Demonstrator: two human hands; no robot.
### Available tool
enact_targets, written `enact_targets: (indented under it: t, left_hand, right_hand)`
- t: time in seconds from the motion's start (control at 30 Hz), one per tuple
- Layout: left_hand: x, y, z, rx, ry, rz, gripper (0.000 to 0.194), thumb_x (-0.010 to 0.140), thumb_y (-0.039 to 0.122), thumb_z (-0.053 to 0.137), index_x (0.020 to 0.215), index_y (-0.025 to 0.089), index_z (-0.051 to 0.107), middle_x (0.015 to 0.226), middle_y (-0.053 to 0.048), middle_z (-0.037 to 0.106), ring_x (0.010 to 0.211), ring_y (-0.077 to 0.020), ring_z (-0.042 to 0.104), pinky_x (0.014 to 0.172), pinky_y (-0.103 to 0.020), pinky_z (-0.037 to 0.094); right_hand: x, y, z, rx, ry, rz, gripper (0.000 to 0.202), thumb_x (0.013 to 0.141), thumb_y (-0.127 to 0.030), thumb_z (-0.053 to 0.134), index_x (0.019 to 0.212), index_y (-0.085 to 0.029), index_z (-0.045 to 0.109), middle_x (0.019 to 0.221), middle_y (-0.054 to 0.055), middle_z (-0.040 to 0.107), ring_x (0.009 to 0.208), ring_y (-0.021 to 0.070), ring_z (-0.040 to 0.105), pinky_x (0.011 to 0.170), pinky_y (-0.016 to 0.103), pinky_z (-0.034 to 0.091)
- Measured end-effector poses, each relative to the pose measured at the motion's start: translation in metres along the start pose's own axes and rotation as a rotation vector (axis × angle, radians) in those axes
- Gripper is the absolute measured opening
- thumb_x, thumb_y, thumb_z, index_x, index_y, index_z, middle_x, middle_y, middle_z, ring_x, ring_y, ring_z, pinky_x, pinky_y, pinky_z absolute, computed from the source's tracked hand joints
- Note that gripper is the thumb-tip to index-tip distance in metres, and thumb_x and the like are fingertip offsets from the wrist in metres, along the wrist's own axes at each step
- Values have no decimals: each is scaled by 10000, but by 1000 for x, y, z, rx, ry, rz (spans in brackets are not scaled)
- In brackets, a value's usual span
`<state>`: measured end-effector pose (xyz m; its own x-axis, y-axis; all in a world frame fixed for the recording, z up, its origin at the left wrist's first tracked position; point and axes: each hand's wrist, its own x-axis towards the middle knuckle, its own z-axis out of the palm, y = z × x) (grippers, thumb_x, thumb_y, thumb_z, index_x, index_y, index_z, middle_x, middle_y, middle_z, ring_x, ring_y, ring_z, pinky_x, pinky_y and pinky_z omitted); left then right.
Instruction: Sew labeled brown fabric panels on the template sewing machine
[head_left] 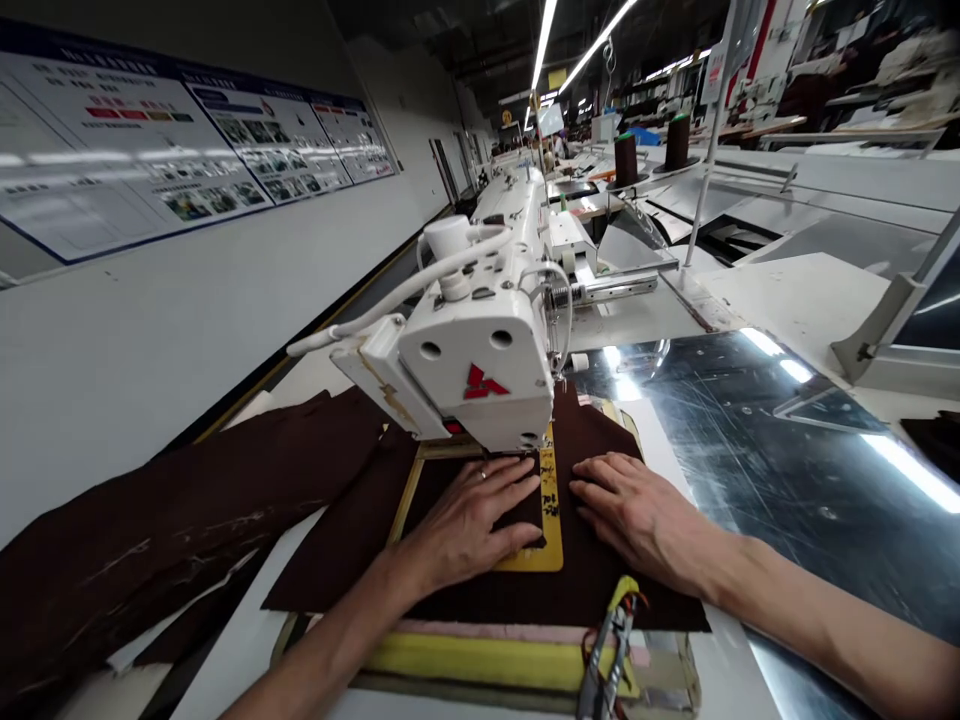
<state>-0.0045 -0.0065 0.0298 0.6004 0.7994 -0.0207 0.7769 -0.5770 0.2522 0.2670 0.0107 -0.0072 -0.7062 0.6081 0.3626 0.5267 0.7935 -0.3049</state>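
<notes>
My left hand (480, 520) lies flat with fingers stretched out, across dark brown fabric inside a yellow template frame (553, 545). A ring shows on one finger. To the right of the frame, my right hand (630, 505) rests open on the dark brown fabric (495, 600). Both hands press from above and grasp nothing. Just beyond them stands the head of a white sewing machine (480, 350), which hides its needle area and the far part of the frame. Thread snips (607, 655) with yellow wrapping lie near the fabric's front edge.
More brown fabric (187, 500) is heaped at the left. A shiny metal tabletop (810, 480) extends right. Behind the machine stand dark thread cones (677, 145) and a thin pole (709, 150). A wall with posters (217, 140) runs along the left.
</notes>
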Motion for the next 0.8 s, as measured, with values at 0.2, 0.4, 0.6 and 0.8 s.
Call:
enact_targets:
  t: [0.2, 0.4, 0.6, 0.8]
  left_hand:
    - [-4, 0, -1, -107, 70, 25, 423, 940, 373, 682, 1342, 250, 639, 1462, -83, 576, 1388, -272, 492, 1158, -466, 411]
    - [-19, 12, 6, -112, 126, 24, 303, 943, 304, 670, 1235, 224, 678, 1314, -84, 640, 1238, -254, 583, 1070, -410, 484]
    - [-23, 4, 19, -110, 234, 10, 268, 998, 199, 529, 1218, 187, 682, 1311, -100, 638, 1225, -244, 583, 1081, -431, 478]
    - [-25, 1, 20, -165, 289, 52, 265, 962, 169, 555, 1174, 209, 709, 1288, -88, 659, 1231, -243, 591, 1085, -430, 482]
  right_hand:
    - [-2, 4, 1, -1, -27, 4, 266, 1007, -207, 486, 1204, -163, 661, 1256, 143, 638, 1137, 287, 596, 1011, 515, 500]
    - [0, -3, -5, 20, -38, -21, 285, 1019, -209, 483, 1258, -187, 636, 1216, 131, 648, 1099, 268, 599, 937, 458, 523]
    - [19, -29, -13, -68, -221, -137, 304, 1006, -135, 477, 1282, -185, 591, 1109, 100, 630, 942, 235, 575, 811, 395, 486]
    - [43, -25, -13, -144, -303, -233, 189, 1048, -192, 459, 992, -200, 639, 1010, 57, 602, 831, 187, 514, 680, 326, 393]
